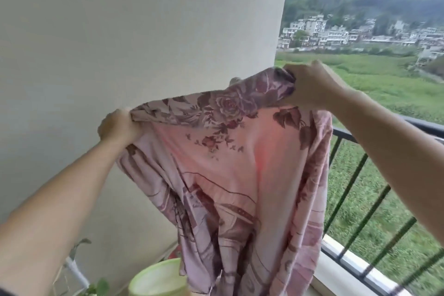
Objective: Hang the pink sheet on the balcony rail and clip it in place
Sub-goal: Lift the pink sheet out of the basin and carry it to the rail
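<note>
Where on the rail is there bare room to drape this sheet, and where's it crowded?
Bare: the balcony rail right of the pink sheet, under the right forearm, and the white ledge below it. Crowded: the floor corner by the wall, with a green tub, plants and a white rack.

One pink sheet (230, 156), one rail (346, 134), one basin (156, 279), two hands (115, 125) (310, 84).

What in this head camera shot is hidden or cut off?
Head view: the pink floral sheet hides the black metal balcony rail's left end.
Sheet's lower hem: cut off by the bottom edge.
Pale green round tub: partly behind the sheet, cropped below.
Clips: none in view.
</note>
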### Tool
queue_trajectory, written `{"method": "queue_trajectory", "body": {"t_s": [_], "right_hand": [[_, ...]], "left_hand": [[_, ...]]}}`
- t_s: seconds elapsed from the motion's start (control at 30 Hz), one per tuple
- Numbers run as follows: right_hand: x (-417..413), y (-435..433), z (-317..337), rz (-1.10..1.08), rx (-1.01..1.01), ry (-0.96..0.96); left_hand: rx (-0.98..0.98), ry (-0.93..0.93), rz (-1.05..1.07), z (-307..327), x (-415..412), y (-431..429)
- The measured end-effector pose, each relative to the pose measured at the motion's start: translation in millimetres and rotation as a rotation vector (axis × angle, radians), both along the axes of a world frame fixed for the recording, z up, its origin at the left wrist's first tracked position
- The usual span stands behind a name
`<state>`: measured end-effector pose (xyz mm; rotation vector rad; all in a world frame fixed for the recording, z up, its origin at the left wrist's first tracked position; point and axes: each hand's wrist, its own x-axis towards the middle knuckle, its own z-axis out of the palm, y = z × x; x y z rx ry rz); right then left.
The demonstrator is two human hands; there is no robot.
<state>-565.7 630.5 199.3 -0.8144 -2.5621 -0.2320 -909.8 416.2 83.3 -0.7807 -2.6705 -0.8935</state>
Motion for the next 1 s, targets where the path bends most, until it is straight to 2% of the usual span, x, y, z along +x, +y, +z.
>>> {"method": "queue_trajectory", "body": {"t_s": [0.1, 0.23, 0.3, 0.4, 0.5, 0.57, 0.63, 0.73, 0.8, 0.83, 0.93, 1.0], "right_hand": [[15, 11, -22, -0.021, -0.107, -0.220], [37, 37, -43, -0.233, -0.014, -0.208], [45, 39, -45, -0.394, -0.060, -0.114], [48, 45, -48, -0.565, -0.378, 0.057], [42, 46, -52, -0.546, -0.696, 0.443], [40, 42, -50, -0.454, -0.824, 0.671], [44, 34, -41, -0.352, -0.870, 0.673], [49, 36, -25, -0.290, -0.737, 0.296], [43, 40, -24, -0.345, -0.465, 0.087], [38, 42, -26, -0.351, -0.317, 0.040], [16, 41, -30, -0.204, -0.014, 0.138], [-1, 33, -29, -0.151, 0.076, 0.203]], "left_hand": [[0.103, 0.012, 0.004, 28, -2, 18], [0.312, 0.074, -0.066, 61, 12, 40], [0.357, 0.028, -0.113, 67, 12, 48], [0.380, -0.011, -0.139, 70, 7, 60], [0.401, 0.034, -0.175, 71, 3, 67], [0.391, 0.077, -0.236, 68, 0, 65], [0.304, 0.138, -0.313, 64, -4, 56], [-0.004, 0.224, -0.329, 58, -18, 41], [-0.135, 0.249, -0.212, 54, -32, 33], [-0.154, 0.263, -0.133, 52, -38, 30], [-0.131, 0.267, -0.001, 45, -42, 21], [-0.120, 0.160, -0.120, 41, -29, 19]]}}
